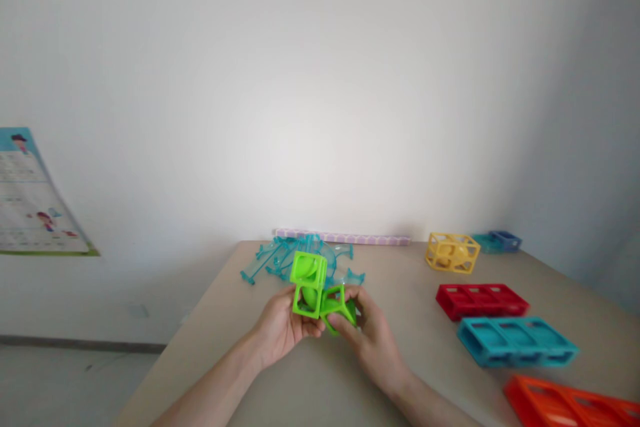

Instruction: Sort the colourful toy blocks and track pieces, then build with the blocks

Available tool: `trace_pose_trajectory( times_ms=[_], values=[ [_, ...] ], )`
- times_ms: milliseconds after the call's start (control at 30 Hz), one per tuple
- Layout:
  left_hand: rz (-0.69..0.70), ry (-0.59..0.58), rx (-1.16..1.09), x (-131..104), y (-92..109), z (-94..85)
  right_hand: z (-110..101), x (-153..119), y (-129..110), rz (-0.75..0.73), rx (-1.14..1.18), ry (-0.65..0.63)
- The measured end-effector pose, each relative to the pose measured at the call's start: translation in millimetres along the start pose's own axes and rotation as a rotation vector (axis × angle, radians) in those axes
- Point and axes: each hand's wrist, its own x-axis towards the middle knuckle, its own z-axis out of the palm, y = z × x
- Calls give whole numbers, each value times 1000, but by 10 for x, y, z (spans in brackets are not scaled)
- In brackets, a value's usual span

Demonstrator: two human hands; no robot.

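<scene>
Above the near middle of the table, my left hand [281, 328] grips a bright green open-framed block [309, 283] made of two stacked cube sections with curved inner pieces. My right hand [373, 337] pinches a smaller green cube-shaped frame [338, 310] between thumb and fingers. It is tilted and touches the lower right side of the stacked block; whether the two are joined I cannot tell. Behind them lies a pile of clear teal track pieces [285, 257], partly hidden by the green block.
On the table [400, 287], a yellow frame block [453, 253] stands at the back right. Red [483, 301], turquoise [517, 341] and orange [575, 405] blocks line the right side. A blue piece [506, 241] sits in the far corner. A patterned purple strip [365, 239] runs along the wall.
</scene>
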Motion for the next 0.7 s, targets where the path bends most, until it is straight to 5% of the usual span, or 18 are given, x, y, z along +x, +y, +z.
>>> trace_pose_trajectory(
  times_ms=[233,467,700],
  values=[
    [-37,-147,-99,-44,38,-40,-38,38,45,-133,-107,46],
    [-126,-247,31,-41,-62,-55,-60,9,-59,-341,-210,-82],
    [56,-147,98,-51,-17,-4,-75,-32,-137,-321,-287,-96]
  ],
)
